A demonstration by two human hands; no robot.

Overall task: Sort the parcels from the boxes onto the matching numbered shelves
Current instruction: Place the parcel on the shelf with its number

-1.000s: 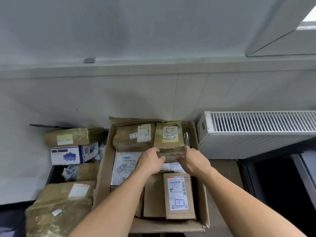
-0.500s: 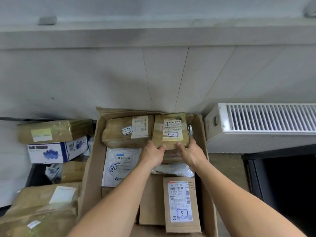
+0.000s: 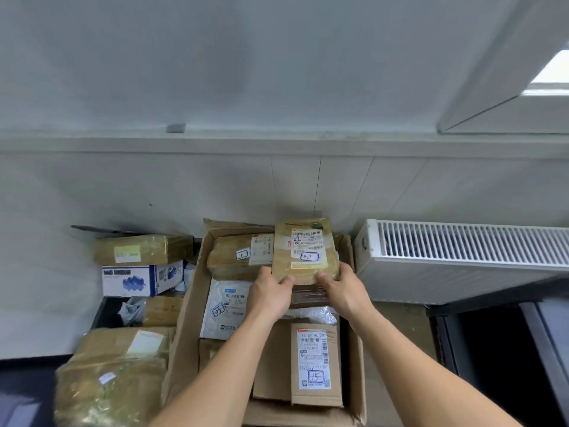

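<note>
Grip: left hand (image 3: 271, 292) and right hand (image 3: 345, 289) clasp near edge of parcel 02 (image 3: 303, 238).

The open box (image 3: 194, 303) is made of matt brown corrugated cardboard, creased along its rim. At its far right corner, the parcel marked 02 (image 3: 303, 254) is wrapped in glossy clear tape over brown paper and carries a smooth white paper label. At the far left corner, the parcel marked 11 (image 3: 234, 257) is finished alike. At the near right corner, the parcel marked 15 (image 3: 315, 368) is plain matt cardboard. Along the left wall inside, the mailer marked 05 (image 3: 226, 303) is of wrinkled white plastic film. Right of the box, the radiator (image 3: 462, 260) appears as smooth white-painted metal. Left of the box, the large parcel (image 3: 114, 383) is covered in crinkled, shiny tape.
</note>
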